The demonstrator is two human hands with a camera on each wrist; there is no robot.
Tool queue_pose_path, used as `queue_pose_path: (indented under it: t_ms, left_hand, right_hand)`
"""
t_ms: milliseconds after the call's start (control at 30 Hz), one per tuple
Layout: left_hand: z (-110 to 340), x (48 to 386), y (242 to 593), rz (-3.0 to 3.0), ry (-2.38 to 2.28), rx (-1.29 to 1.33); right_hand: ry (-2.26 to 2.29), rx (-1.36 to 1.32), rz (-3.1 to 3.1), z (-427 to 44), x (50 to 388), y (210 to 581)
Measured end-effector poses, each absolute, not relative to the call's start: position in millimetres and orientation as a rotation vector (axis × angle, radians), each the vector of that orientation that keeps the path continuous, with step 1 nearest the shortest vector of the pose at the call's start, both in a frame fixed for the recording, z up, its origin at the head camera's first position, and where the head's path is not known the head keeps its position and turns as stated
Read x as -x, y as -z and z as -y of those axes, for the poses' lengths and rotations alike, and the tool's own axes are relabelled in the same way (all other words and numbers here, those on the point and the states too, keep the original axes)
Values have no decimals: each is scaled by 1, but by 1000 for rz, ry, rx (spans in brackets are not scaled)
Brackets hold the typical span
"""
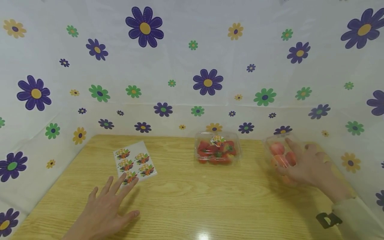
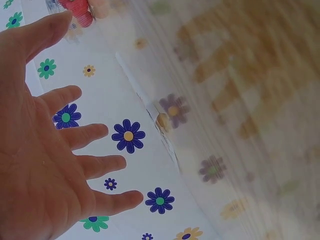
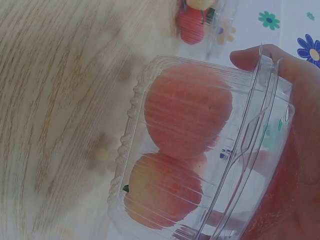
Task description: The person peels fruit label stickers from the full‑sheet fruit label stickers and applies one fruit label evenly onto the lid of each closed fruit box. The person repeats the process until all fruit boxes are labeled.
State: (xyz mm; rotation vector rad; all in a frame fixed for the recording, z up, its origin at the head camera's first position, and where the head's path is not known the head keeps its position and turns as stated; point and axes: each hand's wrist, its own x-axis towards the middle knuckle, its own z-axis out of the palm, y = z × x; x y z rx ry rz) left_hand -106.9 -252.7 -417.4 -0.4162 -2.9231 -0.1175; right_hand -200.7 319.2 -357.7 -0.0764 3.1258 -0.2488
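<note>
My right hand (image 1: 309, 165) grips a clear plastic clamshell box (image 1: 271, 140) at the right of the table. Inside it are several round, pink-red fruits (image 3: 187, 110) that look like peaches. In the right wrist view the palm lies against the lid side and the thumb reaches along one end; the other fingers are partly hidden. My left hand (image 1: 105, 210) has its fingers spread, and nothing is in it. Its fingertips are over the near edge of a white sheet of fruit-picture stickers (image 1: 133, 163). In the left wrist view the same hand (image 2: 55, 145) shows an empty palm.
A closed clear box of strawberries (image 1: 217, 155) with a round fruit sticker (image 1: 218, 141) on its lid stands at the back middle of the wooden table (image 1: 186, 200). A white flower-print cloth (image 1: 177, 60) walls the back and both sides.
</note>
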Motion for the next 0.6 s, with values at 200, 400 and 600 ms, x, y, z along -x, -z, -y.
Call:
queue_pose_path:
  t_ms: [200,400,600]
  left_hand:
    - [254,107,417,2923,111,414]
    - [255,107,418,2936,114,406]
    - [256,107,419,2936,90,415]
  right_hand:
    - [265,78,-3106,-315,200,358]
    - [285,111,-3115,-310,199,358]
    - [281,124,-3120,-304,198,355]
